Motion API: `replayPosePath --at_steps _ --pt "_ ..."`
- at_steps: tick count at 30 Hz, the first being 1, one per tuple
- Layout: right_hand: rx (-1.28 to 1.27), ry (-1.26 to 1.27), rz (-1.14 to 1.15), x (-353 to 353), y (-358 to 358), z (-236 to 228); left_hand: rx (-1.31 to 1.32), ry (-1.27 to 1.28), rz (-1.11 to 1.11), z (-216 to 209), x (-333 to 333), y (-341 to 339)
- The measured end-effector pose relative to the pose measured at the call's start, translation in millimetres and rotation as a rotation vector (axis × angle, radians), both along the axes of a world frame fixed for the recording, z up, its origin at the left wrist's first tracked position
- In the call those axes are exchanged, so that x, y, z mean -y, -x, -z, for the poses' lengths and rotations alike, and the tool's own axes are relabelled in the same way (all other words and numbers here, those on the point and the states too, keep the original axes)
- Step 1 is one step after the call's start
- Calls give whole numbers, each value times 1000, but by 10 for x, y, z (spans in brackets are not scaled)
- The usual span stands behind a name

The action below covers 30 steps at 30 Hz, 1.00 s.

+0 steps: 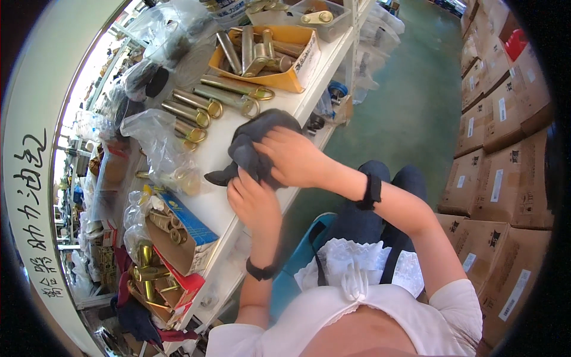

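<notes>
A: Where was the dark cloth (245, 152), and what were the fingers doing?

B: Bunched by the front edge of the white tabletop (217, 208). Left hand (257, 202) gripped its near side, right hand (297, 157) gripped higher up, fingers bent into the folds. Couldn't tell if anything was inside

A: Room to move?

B: Tight on the left: clear plastic bag (154, 140) just beside, ring-ended metal pins (193, 104) near the far side, blue and yellow box (187, 217) nearer the person. Past the front edge, green floor (398, 107) ran open to stacked cartons (499, 178)

A: Labels, writing?

B: Big dark handwritten characters down the white panel (35, 208) at far left. Smaller handwriting on the yellow box (288, 82) of pins. Cartons had white labels and dark printed marks, label print too small to read
</notes>
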State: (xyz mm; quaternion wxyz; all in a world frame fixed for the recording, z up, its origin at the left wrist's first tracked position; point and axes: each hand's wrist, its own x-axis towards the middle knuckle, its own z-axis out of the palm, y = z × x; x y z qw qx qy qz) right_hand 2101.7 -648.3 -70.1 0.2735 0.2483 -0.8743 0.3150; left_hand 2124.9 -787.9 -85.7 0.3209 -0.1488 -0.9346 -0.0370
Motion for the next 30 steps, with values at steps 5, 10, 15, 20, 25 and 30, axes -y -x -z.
replayPosePath --at_steps 5,10,15,20,25,30 --pt "92 81 -50 57 324 13 -10 33 -80 -120 -102 139" --pt "72 153 -32 49 254 40 -72 -7 -19 -82 -101 174" --pt "204 147 -69 -126 -130 -14 -122 -83 93 75 -71 46" --pt "128 18 22 -39 58 -282 14 -143 89 -26 -89 179" --pt "-109 -193 179 26 995 -117 82 -150 -32 -193 -306 458" --pt "-155 -181 159 21 851 6 65 -101 -7 -123 -214 387"
